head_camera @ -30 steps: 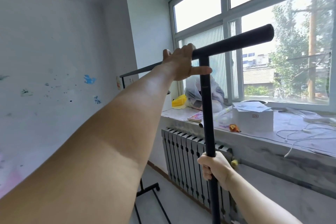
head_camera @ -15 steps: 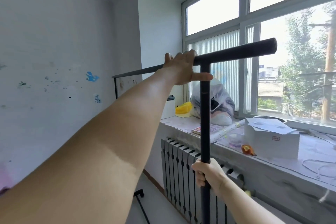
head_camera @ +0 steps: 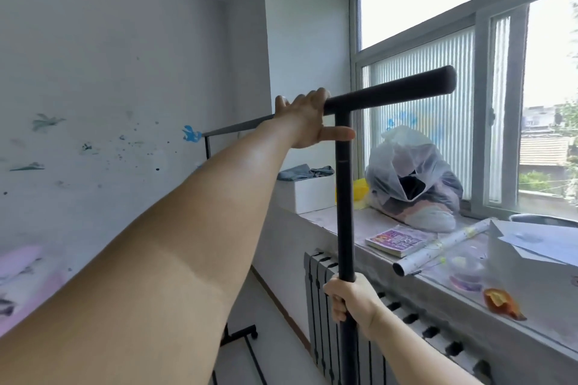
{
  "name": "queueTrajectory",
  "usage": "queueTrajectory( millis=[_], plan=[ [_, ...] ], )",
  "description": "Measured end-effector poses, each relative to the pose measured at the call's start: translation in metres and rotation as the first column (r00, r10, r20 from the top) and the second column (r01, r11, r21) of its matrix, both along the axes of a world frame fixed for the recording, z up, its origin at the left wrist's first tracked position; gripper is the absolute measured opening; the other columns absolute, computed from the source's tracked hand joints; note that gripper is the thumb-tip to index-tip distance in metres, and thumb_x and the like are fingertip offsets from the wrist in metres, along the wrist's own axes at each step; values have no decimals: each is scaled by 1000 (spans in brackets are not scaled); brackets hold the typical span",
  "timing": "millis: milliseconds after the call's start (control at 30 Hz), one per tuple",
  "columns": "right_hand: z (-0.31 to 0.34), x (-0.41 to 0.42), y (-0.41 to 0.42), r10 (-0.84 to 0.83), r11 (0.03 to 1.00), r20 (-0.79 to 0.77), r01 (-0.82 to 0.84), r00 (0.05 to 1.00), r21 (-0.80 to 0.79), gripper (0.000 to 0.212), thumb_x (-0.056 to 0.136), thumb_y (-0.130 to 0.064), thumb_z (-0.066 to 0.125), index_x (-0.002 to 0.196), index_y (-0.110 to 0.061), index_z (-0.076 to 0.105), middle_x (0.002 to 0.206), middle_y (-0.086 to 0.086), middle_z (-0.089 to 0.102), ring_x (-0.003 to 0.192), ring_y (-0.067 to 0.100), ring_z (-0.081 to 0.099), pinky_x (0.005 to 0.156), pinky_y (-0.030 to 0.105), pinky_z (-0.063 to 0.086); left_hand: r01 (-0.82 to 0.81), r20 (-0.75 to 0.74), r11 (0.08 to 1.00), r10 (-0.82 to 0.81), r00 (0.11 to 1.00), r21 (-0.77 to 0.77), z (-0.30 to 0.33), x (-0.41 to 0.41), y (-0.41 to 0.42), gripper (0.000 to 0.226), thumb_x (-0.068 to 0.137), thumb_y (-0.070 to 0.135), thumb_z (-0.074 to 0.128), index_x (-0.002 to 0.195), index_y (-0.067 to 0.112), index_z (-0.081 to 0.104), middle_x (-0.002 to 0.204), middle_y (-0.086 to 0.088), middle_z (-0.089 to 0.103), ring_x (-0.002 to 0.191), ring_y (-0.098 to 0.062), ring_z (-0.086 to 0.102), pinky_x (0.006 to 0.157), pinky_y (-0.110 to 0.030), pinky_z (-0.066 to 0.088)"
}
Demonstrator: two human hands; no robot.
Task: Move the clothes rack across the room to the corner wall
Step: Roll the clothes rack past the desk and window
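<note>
Clothes rack [head_camera: 344, 197]: black metal, standing just beside the windowsill, its near upright post crossing in front of the radiator; the top bar runs away toward the far wall, where the other post shows.
Top bar [head_camera: 391, 92]: round and black, its near end sticking out past the post toward the window.
Left hand [head_camera: 308, 120]: laid over the top bar just left of the post joint, fingers curled over the far side of the bar, thumb stretched out straight and crossing the post.
Right hand [head_camera: 350, 298]: wrapped tight around the upright post low down, fingers closed on it, level with the top of the radiator.
Rack foot [head_camera: 239, 334]: black base bar with a small wheel, on the floor at lower centre.
Radiator [head_camera: 322, 306]: dark ribbed panels under the windowsill, behind the post.
Windowsill [head_camera: 328, 217]: grey ledge carrying a white box, a yellow item, a clear plastic bag, a purple book and a rolled paper tube.
Plastic bag [head_camera: 409, 175]: bulging, against the window glass.
Book [head_camera: 398, 239]: lying flat, just beside the paper tube [head_camera: 438, 248].
Wall [head_camera: 109, 87]: white with blue and green paint spatters, left of the rack.
</note>
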State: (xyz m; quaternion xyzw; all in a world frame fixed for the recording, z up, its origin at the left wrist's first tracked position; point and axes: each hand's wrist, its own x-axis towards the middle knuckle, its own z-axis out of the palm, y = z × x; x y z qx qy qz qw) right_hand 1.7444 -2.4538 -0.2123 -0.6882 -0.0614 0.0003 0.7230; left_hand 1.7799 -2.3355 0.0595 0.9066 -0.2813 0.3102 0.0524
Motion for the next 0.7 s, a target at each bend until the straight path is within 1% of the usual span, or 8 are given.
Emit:
queueTrajectory(
  millis=[100, 167, 300, 400, 467, 533, 600, 700],
  plan=[
    [-1, 36, -10, 22, 1000, -4, -22, 1000, -7, 41, 75, 3, 54, 43, -18, 38, 40, 3, 37, 36, 18, 33, 44, 26, 33, -34, -37, 999, 34, 999, -3, 1, 29, -10, 67, 64, 83, 37, 100, 27, 27, 96, 5, 40, 92, -18, 35, 104, -49, 21],
    [1, 59, -15, 45, 999, -8, -45, 999, -8, 40, 75, 3, 54, 43, -18, 38, 40, 2, 37, 36, 18, 33, 45, 27, 33, -58, -57, 998, 57, 997, -11, 1, 47, -13, 67, 64, 82, 38, 102, 28, 28, 99, 5, 40, 92, -18, 32, 103, -47, 21],
    [1, 104, -20, 83, 996, -5, -83, 997, -14, 41, 75, 3, 54, 42, -18, 38, 41, 3, 37, 37, 18, 32, 44, 27, 32, -96, -58, 995, 94, 994, -28, 0, 81, -19, 72, 66, 79, 41, 110, 22, 34, 95, 4, 38, 86, -18, 26, 92, -40, 23],
    [0, 135, -19, 101, 995, -4, -101, 995, -18, 41, 74, 3, 53, 43, -18, 37, 43, 3, 36, 39, 18, 31, 47, 28, 30, -114, -102, 992, 108, 989, -55, -1, 104, -19, 75, 63, 77, 41, 113, 23, 35, 106, 4, 48, 87, -18, 24, 85, -36, 21],
    [-1, 156, -17, 108, 994, -14, -108, 994, -3, 40, 75, 3, 52, 45, -17, 34, 44, 3, 34, 40, 18, 29, 48, 29, 28, -114, -162, 986, 94, 982, -119, -3, 120, -17, 75, 53, 71, 29, 112, 26, 35, 112, 8, 59, 92, -18, 24, 84, -35, 21],
    [0, 174, -14, 114, 994, -16, -114, 993, 4, 41, 76, 4, 51, 45, -16, 33, 44, 4, 33, 39, 17, 29, 48, 29, 27, -125, -174, 981, 98, 980, -149, -4, 134, -15, 78, 46, 67, 21, 112, 27, 35, 114, 8, 61, 95, -19, 25, 83, -35, 21],
    [-2, 195, -11, 130, 991, -20, -130, 991, 15, 41, 77, 4, 51, 46, -16, 33, 43, 4, 33, 39, 17, 28, 47, 29, 26, -142, -154, 982, 122, 981, -123, -2, 152, -14, 76, 51, 70, 27, 112, 25, 35, 116, 7, 57, 90, -19, 23, 82, -34, 20],
    [-2, 227, -4, 152, 988, -13, -152, 988, 16, 42, 76, 4, 51, 45, -17, 33, 43, 4, 33, 38, 17, 28, 47, 28, 26, -174, -112, 980, 163, 980, -93, -1, 182, -6, 69, 65, 73, 42, 111, 23, 36, 109, 4, 45, 88, -18, 22, 82, -33, 21]
  ],
)
